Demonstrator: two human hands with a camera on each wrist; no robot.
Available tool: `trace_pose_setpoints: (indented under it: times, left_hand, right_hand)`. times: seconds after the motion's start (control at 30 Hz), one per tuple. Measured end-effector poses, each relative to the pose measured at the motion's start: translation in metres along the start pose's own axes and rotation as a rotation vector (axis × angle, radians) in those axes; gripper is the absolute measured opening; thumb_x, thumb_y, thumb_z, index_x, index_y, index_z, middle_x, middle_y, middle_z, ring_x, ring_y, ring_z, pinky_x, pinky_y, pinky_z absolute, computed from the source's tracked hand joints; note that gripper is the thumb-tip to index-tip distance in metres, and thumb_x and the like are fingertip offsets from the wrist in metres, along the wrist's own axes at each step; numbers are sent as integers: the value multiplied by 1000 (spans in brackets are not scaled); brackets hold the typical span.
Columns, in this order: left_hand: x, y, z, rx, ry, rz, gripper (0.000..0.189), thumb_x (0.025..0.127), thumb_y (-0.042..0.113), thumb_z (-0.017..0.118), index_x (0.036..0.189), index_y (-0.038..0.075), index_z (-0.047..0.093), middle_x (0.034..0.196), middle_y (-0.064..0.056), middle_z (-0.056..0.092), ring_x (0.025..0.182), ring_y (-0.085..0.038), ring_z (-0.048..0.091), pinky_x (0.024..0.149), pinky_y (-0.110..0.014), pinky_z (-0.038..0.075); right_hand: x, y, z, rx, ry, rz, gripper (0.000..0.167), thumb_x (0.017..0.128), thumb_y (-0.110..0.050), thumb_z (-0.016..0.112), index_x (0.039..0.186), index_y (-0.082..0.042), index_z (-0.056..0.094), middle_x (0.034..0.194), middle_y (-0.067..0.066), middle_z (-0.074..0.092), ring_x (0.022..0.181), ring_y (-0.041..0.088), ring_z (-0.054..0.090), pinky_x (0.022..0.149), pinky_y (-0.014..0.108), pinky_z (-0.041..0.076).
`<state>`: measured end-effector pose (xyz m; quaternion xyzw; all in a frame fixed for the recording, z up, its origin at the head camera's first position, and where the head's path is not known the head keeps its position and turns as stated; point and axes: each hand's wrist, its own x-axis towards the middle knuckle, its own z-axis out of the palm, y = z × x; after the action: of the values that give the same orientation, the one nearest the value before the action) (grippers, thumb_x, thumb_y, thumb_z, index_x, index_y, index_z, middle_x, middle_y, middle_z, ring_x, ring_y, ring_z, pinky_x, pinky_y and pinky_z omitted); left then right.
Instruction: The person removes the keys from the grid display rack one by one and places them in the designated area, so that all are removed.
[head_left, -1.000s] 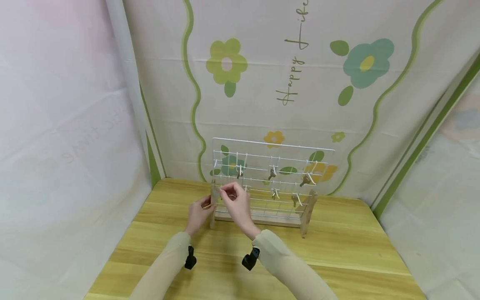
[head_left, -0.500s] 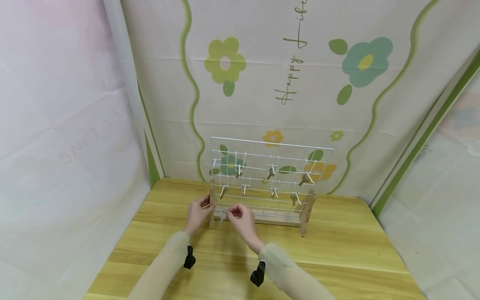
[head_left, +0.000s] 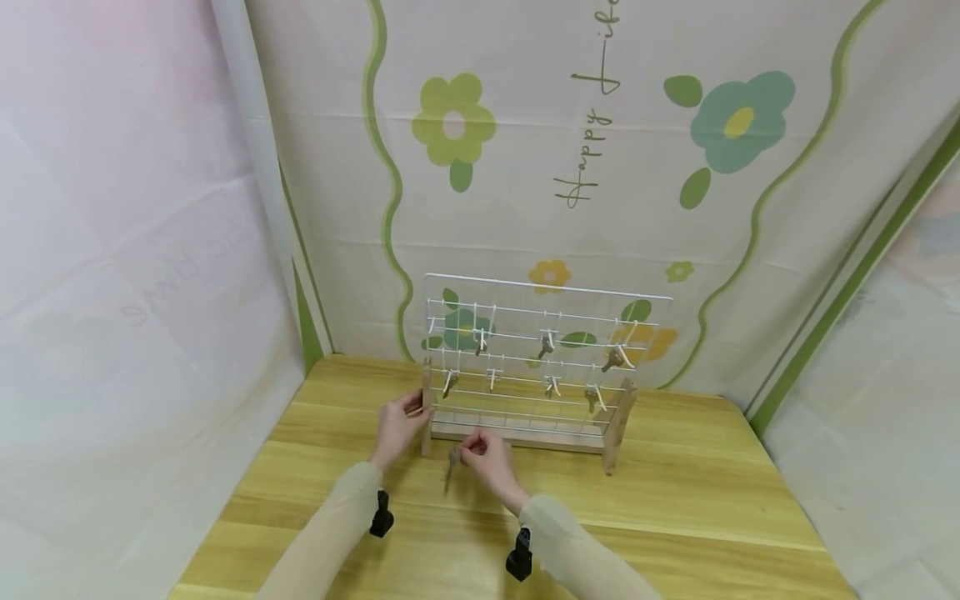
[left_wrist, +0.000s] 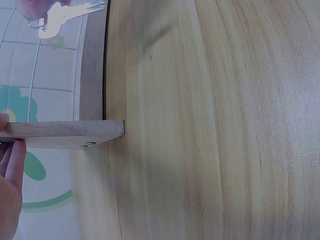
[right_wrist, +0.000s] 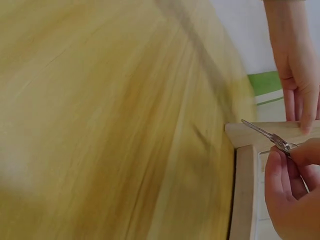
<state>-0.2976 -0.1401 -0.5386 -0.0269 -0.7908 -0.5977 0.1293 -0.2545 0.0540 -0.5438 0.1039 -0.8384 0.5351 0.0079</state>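
A wire-grid rack (head_left: 549, 288) with wooden side posts stands on the table. My left hand (head_left: 397, 429) grips its left wooden post (left_wrist: 65, 129), thumb on one face and fingers on the other. In front of the rack's base, my right hand (head_left: 491, 467) pinches a small bunch of keys (head_left: 452, 468) by its ring. The right wrist view has the metal keys (right_wrist: 265, 133) pointing away from the fingertips, near the foot of the post. Bright glare covers the keys (left_wrist: 57, 19) in the left wrist view.
More keys hang on the rack's white hooks in two rows, among them a key (head_left: 613, 358) at upper right and one (head_left: 450, 383) at lower left. A wooden base bar (head_left: 525, 437) joins the posts. Flowered cloth (head_left: 525, 167) encloses the wooden table (head_left: 675, 500).
My right hand has come down from the lower-left hook toward the table, bringing the bunch of keys off the rack's front. My left hand has stayed on the post.
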Motion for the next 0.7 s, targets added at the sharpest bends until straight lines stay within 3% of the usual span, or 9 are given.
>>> trace_pose_setpoints:
  times: [0.7]
  left_hand:
    - [-1, 4, 0, 15, -11, 6, 43, 86, -5, 70, 128, -10, 60, 124, -31, 65, 113, -43, 66, 89, -36, 63]
  right_hand:
    - [0, 27, 14, -79, -86, -16, 6, 84, 1, 71, 85, 4, 66, 79, 14, 70, 65, 3, 55, 55, 13, 49]
